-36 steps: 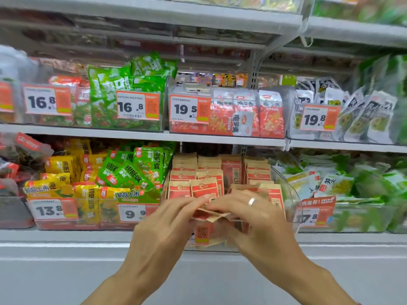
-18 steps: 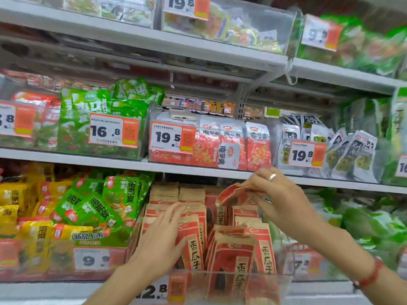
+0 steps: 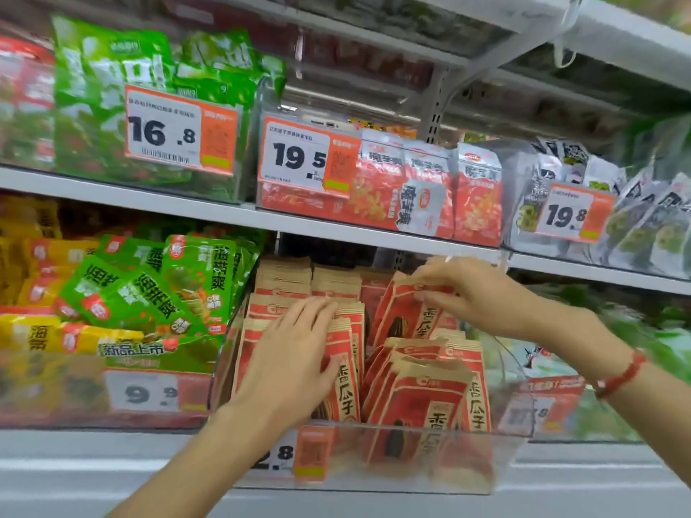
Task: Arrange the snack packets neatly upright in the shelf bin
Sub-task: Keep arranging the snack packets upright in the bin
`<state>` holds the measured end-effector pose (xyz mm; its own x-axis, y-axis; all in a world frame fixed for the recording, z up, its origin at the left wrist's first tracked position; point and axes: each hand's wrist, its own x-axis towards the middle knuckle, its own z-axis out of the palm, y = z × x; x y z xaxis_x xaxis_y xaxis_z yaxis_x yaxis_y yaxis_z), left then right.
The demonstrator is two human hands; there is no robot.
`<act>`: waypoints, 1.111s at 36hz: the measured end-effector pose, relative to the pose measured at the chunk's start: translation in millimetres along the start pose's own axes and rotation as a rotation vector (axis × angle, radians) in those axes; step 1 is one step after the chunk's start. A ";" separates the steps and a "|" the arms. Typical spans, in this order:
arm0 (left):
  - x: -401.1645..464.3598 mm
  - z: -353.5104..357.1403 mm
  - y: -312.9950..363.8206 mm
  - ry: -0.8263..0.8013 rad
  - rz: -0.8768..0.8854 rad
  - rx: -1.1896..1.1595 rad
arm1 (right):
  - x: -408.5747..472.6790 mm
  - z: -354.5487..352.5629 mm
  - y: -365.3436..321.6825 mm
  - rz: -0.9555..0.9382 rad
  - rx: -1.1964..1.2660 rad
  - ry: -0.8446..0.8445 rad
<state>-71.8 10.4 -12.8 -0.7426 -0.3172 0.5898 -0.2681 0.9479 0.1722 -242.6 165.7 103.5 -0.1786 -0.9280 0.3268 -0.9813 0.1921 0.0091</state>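
A: How much is arranged in the shelf bin [image 3: 374, 457]?

B: The rows at twelve o'clock and the left stack [image 3: 261, 342] are seen standing upright. The front right packets [image 3: 422, 398], at about four o'clock in the bin, are tilted, so that part is judged unfinished.

A: And the hands?

B: The left hand [image 3: 295, 353] is laid flat with straight fingers against the left stack. One leaning packet [image 3: 407, 308] at two o'clock is pinched at its top by the right hand [image 3: 471, 293], not yet set straight
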 end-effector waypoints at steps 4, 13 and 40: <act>-2.4 -1.0 0.9 -0.003 -0.011 -0.027 | 12.0 25.4 -16.1 -0.004 0.092 -0.075; -4.3 -2.3 2.5 0.032 -0.021 -0.046 | 12.9 22.5 -13.7 0.022 0.108 -0.122; -0.9 -4.4 3.3 0.017 -0.019 -0.030 | 24.2 45.3 -18.4 0.182 -0.171 -0.091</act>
<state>-69.4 14.0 -9.2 -0.7269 -0.3348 0.5996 -0.2632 0.9423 0.2070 -232.1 125.2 68.5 -0.3641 -0.8968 0.2512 -0.9077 0.4021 0.1197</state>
